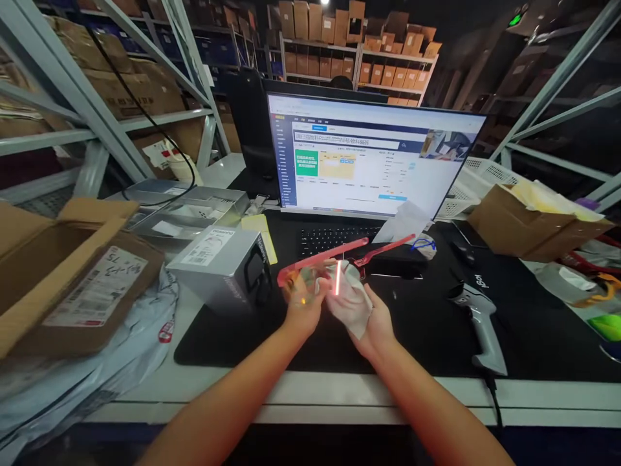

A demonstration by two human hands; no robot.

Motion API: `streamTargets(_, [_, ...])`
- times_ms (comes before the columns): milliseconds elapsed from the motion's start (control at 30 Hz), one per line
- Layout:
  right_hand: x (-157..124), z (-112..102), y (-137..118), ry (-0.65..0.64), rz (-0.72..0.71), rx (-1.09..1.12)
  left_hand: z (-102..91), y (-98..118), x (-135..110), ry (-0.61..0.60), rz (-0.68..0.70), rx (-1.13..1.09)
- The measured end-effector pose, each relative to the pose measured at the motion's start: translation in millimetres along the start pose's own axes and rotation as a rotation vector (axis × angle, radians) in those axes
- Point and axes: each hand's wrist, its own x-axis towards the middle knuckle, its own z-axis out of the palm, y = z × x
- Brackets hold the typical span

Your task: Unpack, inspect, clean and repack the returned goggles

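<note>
A pair of glasses with translucent red temples (385,250) is held over the black desk mat, the temples pointing away from me. My left hand (303,301) pinches the glasses at their left side, its fingers partly covered by a clear, shiny lens. In my right hand (377,323) a pale grey cloth (353,303) is bunched against the glasses, hiding most of the right lens. A bright red line of light falls across the cloth. To the right, a grey barcode scanner (480,323) lies on the mat, apart from both hands.
A grey product box (220,268) stands left of my hands, beside an open cardboard box (82,285) and plastic bags. Ahead are a keyboard (334,241) and a lit monitor (359,162). A mouse (463,252) and another open carton (533,210) are at right.
</note>
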Motion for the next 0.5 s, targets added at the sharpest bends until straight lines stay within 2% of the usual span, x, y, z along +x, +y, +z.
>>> streamTargets(200, [1.2,-0.8,0.0,-0.059,0.014,0.002,0.0,7.1,0.2,-0.149,-0.046,-0.181])
streamTargets(400, [1.4,-4.6,9.7,-0.063,0.144,0.002,-10.5,8.0,1.7,-0.275,-0.119,-0.158])
streamTargets(500, [3.6,-5.9,9.9,-0.108,0.152,-0.019,-12.7,12.4,2.0,-0.329,-0.119,-0.089])
